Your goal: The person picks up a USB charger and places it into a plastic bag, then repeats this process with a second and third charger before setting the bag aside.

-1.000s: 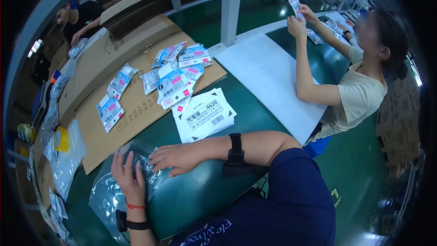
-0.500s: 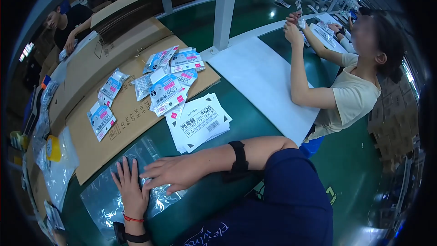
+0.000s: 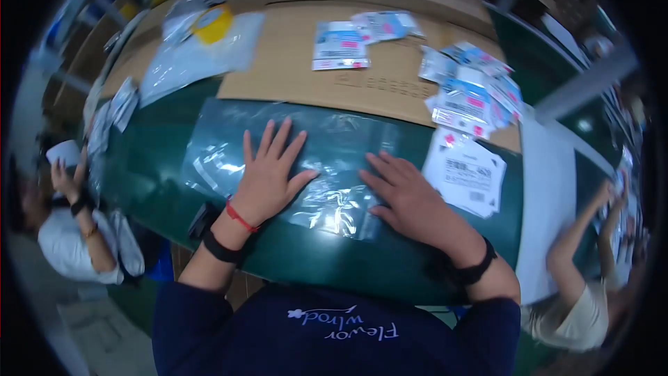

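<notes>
A clear flat plastic bag lies on the green tabletop in front of me. My left hand rests on its middle with fingers spread and holds nothing. My right hand is at the bag's right end, its palm down and fingers apart, also holding nothing. To the right of that hand lies a stack of white printed labels. Behind the labels, several white, blue and pink packets are heaped at the cardboard's right end.
A brown cardboard sheet spans the far side, bearing more small packets. A yellow tape roll sits on clear plastic at the far left. Co-workers sit at both sides; a white board lies toward the right one.
My view has swung to the left. My hands were close together on the bag; now they are apart, the right one having moved toward the bag's right end.
</notes>
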`<state>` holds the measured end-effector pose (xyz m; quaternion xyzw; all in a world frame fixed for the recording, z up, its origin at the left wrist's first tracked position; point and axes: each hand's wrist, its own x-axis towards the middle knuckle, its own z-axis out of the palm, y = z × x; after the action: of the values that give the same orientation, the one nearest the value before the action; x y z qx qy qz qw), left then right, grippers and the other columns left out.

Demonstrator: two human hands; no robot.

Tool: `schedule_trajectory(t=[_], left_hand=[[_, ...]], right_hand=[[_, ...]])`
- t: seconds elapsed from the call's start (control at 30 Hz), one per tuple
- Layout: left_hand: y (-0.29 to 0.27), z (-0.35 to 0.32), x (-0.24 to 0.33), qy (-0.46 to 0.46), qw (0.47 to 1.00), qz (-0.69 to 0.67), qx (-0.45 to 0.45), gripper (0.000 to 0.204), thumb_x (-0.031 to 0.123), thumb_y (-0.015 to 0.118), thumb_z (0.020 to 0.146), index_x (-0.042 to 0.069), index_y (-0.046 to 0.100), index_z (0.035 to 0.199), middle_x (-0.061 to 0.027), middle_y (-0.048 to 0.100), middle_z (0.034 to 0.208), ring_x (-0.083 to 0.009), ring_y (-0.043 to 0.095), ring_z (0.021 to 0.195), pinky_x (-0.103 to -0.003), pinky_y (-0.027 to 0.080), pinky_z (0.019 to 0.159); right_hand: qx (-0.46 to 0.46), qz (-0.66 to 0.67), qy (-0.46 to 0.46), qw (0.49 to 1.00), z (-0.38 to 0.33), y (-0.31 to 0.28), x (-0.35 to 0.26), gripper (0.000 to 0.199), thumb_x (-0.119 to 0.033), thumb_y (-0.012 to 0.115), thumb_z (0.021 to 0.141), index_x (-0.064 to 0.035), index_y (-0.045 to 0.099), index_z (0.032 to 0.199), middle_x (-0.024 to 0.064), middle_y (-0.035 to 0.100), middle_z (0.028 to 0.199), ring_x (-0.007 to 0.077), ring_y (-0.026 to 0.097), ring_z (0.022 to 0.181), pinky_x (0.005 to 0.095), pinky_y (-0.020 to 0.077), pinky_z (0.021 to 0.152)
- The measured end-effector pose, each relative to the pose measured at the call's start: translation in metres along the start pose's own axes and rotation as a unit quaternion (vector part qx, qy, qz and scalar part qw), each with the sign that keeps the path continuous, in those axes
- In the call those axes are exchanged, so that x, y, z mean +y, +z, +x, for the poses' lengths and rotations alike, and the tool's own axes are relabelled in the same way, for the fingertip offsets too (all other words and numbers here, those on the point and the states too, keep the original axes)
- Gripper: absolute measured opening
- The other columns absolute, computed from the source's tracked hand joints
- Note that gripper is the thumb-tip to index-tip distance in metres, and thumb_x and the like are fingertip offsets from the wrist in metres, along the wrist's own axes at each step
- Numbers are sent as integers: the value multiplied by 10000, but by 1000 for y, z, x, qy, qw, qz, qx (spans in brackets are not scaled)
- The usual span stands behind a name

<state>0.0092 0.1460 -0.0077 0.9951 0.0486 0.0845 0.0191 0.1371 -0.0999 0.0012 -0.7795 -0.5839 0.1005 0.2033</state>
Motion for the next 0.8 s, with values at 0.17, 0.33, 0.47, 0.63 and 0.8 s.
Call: schedule_trajectory(t=[0.17,0.33,0.47,0.63,0.8], left_hand=[[4,-32,-31,-157,985,70,22,640,497,530,890,105,417,1383,-196,333,1453,-397,284,1352,-643,187,1051],[9,-30,-49,-181,983,13,6,651,522,502,897,108,406,1390,-202,343,1445,-408,297,1343,-639,211,1045],[6,-16,-54,-173,985,1,3,649,520,496,901,106,402,1392,-197,344,1447,-408,304,1339,-637,208,1046],[1,-7,-52,-140,990,18,30,636,489,523,898,98,408,1386,-191,341,1453,-402,295,1348,-629,181,1061],[-14,11,-5,-10,998,-59,23,631,439,576,881,77,419,1373,-191,347,1451,-400,291,1352,-609,151,1081]], right_hand=[[-29,4,-14,999,5,-5,-12,594,-189,687,788,-70,477,1330,157,372,1441,350,331,1340,452,291,1091],[-32,-2,-1,999,6,-2,-10,590,-197,688,791,-75,481,1330,154,373,1441,343,329,1343,458,286,1093],[-25,7,2,1000,7,-6,-11,593,-194,688,793,-82,476,1335,153,377,1438,347,335,1338,461,291,1089],[13,46,0,999,4,-5,0,537,-171,697,785,-80,523,1285,151,387,1430,357,352,1326,463,300,1082],[90,46,-10,995,6,-29,8,449,-139,700,777,-69,579,1204,155,407,1409,357,370,1313,466,314,1070]])
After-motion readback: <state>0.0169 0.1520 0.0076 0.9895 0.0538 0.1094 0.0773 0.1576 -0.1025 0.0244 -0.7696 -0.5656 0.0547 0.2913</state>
